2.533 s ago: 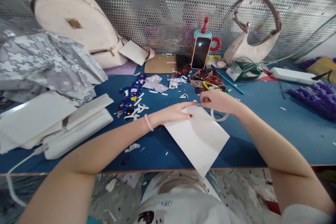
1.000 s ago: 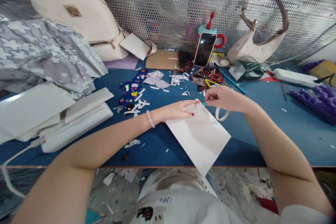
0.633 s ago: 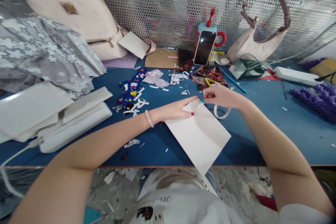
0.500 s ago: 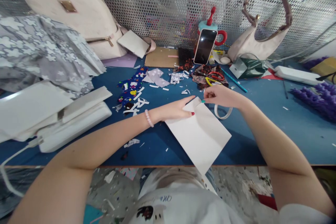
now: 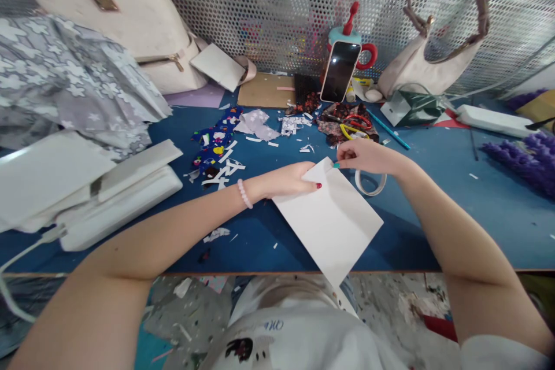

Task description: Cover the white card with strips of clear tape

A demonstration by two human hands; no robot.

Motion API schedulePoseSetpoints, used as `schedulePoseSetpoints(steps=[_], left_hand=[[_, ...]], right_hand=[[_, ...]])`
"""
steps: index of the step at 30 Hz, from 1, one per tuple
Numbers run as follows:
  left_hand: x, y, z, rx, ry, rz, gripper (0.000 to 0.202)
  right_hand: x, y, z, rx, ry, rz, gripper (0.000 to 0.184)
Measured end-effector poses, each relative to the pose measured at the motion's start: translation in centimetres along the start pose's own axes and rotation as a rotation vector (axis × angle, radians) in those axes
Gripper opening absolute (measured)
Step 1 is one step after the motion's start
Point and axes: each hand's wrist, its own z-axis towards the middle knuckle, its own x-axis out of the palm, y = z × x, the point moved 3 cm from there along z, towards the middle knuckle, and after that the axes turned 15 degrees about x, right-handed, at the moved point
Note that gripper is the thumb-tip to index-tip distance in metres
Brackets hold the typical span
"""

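Note:
A white sheet of stiff paper or card [image 5: 332,222] tilts over the front edge of the table, its lower corner pointing at my body. My left hand [image 5: 295,180] grips its upper left side, thumb on top and the other fingers underneath. At the sheet's top corner, my right hand [image 5: 358,155] is closed in a pinch, thumb tip against the corner; whatever lies between the fingertips is too small to make out. Just below that hand a roll of white tape [image 5: 381,188] rests on the table. Yellow-handled scissors [image 5: 347,132] lie beyond it on patterned fabric.
Paper and fabric scraps [image 5: 225,170] litter the blue table [image 5: 442,191]. A phone [image 5: 341,72] leans on a cup at the back, near a blue pen [image 5: 390,130]. White boxes [image 5: 125,199] and a backpack [image 5: 108,11] occupy the left; a handbag [image 5: 437,66] and purple flowers [image 5: 526,162] the right.
The view has shifted slightly. Both hands keep nearly the same places on the white sheet, with the left fingers now less visible behind its upper edge.

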Motion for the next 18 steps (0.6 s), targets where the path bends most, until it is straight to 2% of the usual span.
schedulePoseSetpoints(steps=[9,18], left_hand=[[0.03,0.54,0.27,0.021,0.014,-0.054,0.032],[0.09,0.24,0.08,0.032,0.003,-0.036,0.033]], right_hand=[[0.06,-0.15,-0.01,-0.013,-0.013,0.021,0.019],[0.11,-0.08,0.02,-0.014,0.012,0.032,0.018]])
